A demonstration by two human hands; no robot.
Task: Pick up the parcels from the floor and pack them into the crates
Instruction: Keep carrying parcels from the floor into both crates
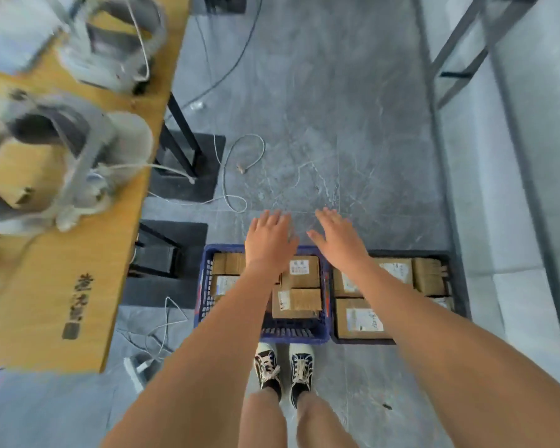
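Hovering empty, both hands' fingers (328, 218) spread above parcels (299, 271) with unreadable labels.

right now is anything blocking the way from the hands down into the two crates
Nothing visible does. The left hand and right hand are open and empty above the far edges of the blue crate and black crate. Both crates are open-topped, though parcels already cover much of their floors.

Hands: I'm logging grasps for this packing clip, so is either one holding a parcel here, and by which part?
Nothing is held. The left hand and right hand are both flat with fingers straight, above the blue crate and black crate.
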